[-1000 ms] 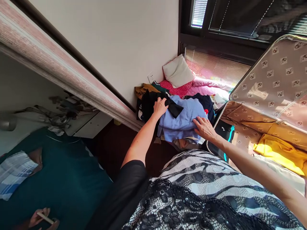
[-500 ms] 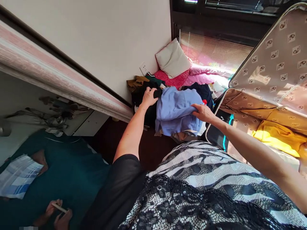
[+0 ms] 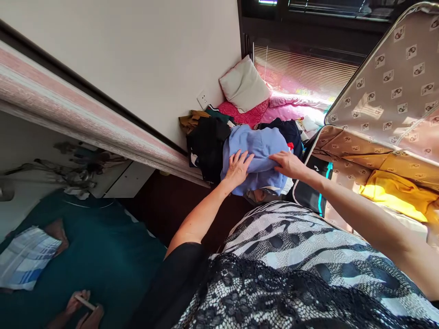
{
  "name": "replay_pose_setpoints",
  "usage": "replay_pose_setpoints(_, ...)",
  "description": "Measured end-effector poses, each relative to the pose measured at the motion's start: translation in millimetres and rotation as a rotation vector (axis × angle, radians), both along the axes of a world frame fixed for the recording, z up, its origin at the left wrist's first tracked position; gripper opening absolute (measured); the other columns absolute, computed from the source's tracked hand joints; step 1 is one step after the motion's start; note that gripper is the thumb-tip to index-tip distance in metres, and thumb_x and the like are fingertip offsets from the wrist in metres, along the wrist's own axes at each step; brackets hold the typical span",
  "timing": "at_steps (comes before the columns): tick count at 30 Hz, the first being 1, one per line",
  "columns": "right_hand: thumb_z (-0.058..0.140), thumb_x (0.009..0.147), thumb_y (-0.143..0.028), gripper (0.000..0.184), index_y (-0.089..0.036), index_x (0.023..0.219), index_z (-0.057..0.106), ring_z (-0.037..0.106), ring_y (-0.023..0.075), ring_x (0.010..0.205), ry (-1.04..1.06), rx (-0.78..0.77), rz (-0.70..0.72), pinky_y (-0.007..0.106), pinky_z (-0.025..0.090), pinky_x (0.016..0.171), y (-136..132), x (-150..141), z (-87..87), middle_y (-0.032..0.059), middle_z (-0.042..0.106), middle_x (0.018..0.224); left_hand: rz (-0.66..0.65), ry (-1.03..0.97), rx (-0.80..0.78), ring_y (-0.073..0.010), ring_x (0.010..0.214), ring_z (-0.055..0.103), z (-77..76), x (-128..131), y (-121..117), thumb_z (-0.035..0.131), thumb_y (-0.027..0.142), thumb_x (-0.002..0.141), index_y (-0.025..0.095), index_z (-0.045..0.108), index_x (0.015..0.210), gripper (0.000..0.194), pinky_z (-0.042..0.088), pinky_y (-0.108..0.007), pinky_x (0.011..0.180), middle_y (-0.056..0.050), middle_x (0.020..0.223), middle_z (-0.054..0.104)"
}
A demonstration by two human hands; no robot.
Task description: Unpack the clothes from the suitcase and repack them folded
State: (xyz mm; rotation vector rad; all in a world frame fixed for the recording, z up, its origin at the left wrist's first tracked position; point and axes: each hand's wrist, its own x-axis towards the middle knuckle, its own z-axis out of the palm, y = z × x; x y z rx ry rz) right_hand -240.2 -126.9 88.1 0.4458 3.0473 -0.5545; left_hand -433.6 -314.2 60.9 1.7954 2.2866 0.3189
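A periwinkle-blue garment (image 3: 260, 139) lies folded over on top of a heap of clothes; its kind cannot be made out. Fingers spread, my left hand (image 3: 238, 169) rests on its near left part. At the garment's right side, my right hand (image 3: 287, 164) pinches a fold of it between thumb and fingers. Just left of the blue cloth is a black garment (image 3: 209, 144), untouched by either hand. Dark navy clothing (image 3: 284, 130) shows behind, with a brown garment (image 3: 192, 121) at the heap's far left.
An open suitcase (image 3: 377, 100) stands at the right, holding yellow cloth (image 3: 394, 192). A pale cushion (image 3: 245, 87) leans by the wall on pink bedding (image 3: 291, 112). At lower left, another person's hands (image 3: 82, 306) hold a thin flat object above a dark green bed (image 3: 120, 256).
My left hand has let go of the black garment, leaving it at the left, and moved right and nearer onto the blue garment. My right hand stays at the blue garment's fold.
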Motion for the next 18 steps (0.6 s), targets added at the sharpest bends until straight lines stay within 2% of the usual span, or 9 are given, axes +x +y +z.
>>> replay_pose_setpoints(2,0.069,0.096,-0.031,0.047,-0.016,0.141,0.072,0.062,0.0368,0.127,0.005,0.100,0.090,0.048,0.050,0.104,-14.1,19.2,-14.4,0.0223,0.069,0.146,0.048,0.026,-0.022,-0.0464,0.169,0.025,-5.2,0.8,-14.0,0.085,0.031,0.090,0.031,0.048,0.172,0.090,0.026,-0.069,0.134,-0.017,0.180,0.037)
replay_pose_setpoints(5,0.080,0.091,-0.046,0.080,-0.021,0.163,0.055,0.042,0.0467,0.153,0.031,0.203,0.147,0.062,0.043,0.114,-32.4,43.9,-34.5,0.0261,0.042,0.173,0.040,0.042,-0.086,-0.0539,0.172,0.008,-10.6,2.0,-37.6,0.098,0.045,0.077,0.035,0.042,0.175,0.113,0.023,-0.079,0.130,-0.017,0.187,0.019)
replay_pose_setpoints(6,0.083,0.088,-0.045,0.087,-0.023,0.166,0.051,0.037,0.0481,0.156,0.025,0.219,0.161,0.064,0.042,0.115,-35.8,48.4,-39.0,0.0251,0.037,0.176,0.016,0.048,-0.121,-0.0553,0.171,0.005,-12.0,3.2,-43.9,0.102,0.045,0.072,0.038,0.040,0.175,0.121,0.022,-0.082,0.129,-0.016,0.187,0.016)
replay_pose_setpoints(8,0.081,0.088,-0.034,0.082,-0.028,0.165,0.053,0.037,0.0475,0.155,0.003,0.234,0.166,0.064,0.043,0.114,-36.9,50.2,-43.4,0.0216,0.036,0.177,-0.027,0.060,-0.172,-0.0562,0.171,0.002,-13.1,5.9,-51.3,0.106,0.040,0.066,0.042,0.039,0.175,0.128,0.020,-0.084,0.128,-0.015,0.188,0.014)
replay_pose_setpoints(10,0.071,0.092,-0.023,0.066,-0.029,0.157,0.061,0.047,0.0429,0.145,-0.011,0.220,0.141,0.057,0.046,0.109,-31.4,44.0,-41.3,0.0190,0.048,0.170,-0.024,0.053,-0.176,-0.0563,0.171,0.003,-10.7,8.8,-50.6,0.107,0.040,0.066,0.042,0.040,0.175,0.128,0.019,-0.085,0.128,-0.015,0.188,0.014)
replay_pose_setpoints(13,0.060,0.095,-0.018,0.053,-0.024,0.147,0.070,0.059,0.0334,0.120,-0.012,0.141,0.117,0.045,0.047,0.101,-17.2,26.0,-27.5,0.0166,0.069,0.141,0.000,-0.003,-0.083,-0.0550,0.171,0.007,-3.4,16.1,-36.1,0.104,0.053,0.067,0.035,0.039,0.176,0.129,0.017,-0.083,0.130,-0.020,0.186,0.017)
replay_pose_setpoints(16,0.058,0.094,-0.017,0.051,-0.018,0.143,0.073,0.061,0.0273,0.103,0.001,0.064,0.131,0.039,0.046,0.096,-5.0,3.0,-5.4,0.0137,0.075,0.115,-0.010,-0.088,0.038,-0.0498,0.172,0.015,-1.6,28.5,-10.8,0.100,0.060,0.071,0.028,0.034,0.178,0.130,0.020,-0.073,0.135,-0.022,0.183,0.026)
replay_pose_setpoints(18,0.058,0.093,-0.017,0.050,-0.016,0.141,0.073,0.062,0.0261,0.099,0.027,0.041,0.155,0.037,0.046,0.095,-0.7,-13.0,11.3,0.0132,0.075,0.110,0.042,-0.160,0.097,-0.0445,0.170,0.028,-6.6,35.2,6.9,0.095,0.050,0.079,0.025,0.037,0.177,0.117,0.030,-0.065,0.135,-0.021,0.178,0.039)
